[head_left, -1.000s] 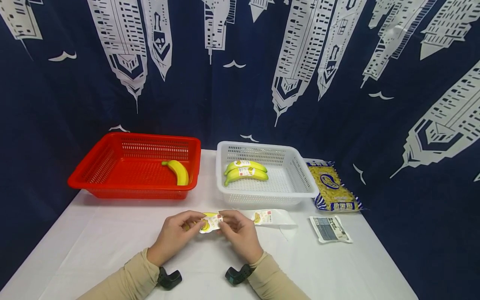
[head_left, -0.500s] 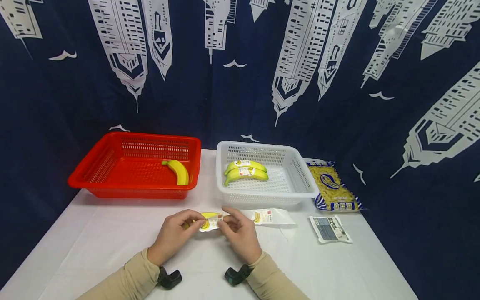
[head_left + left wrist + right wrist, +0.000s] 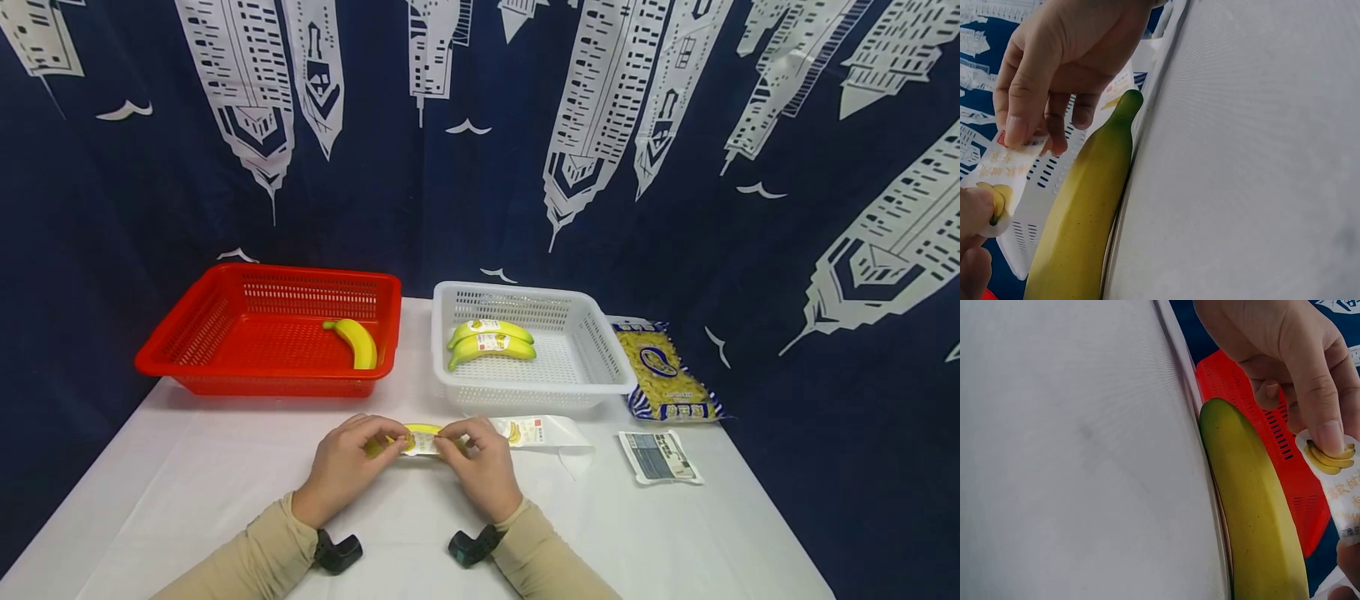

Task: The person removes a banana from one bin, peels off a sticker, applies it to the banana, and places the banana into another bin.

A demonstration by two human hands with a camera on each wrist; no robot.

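Lowered: two hands [image 3: 416, 467], one banana [image 3: 420, 431].

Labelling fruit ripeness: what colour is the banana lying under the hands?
Yellow with a green tip, banana; clearest in the left wrist view.

Smooth matt banana [image 3: 1085, 219] skin, glossy printed wrapper [image 3: 422, 442], perforated plastic red basket [image 3: 225, 329], matt white cloth table [image 3: 225, 500].

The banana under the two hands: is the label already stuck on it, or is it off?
Off, it seems. The label is pinched between the left hand and right hand, stretched above the banana on the table.
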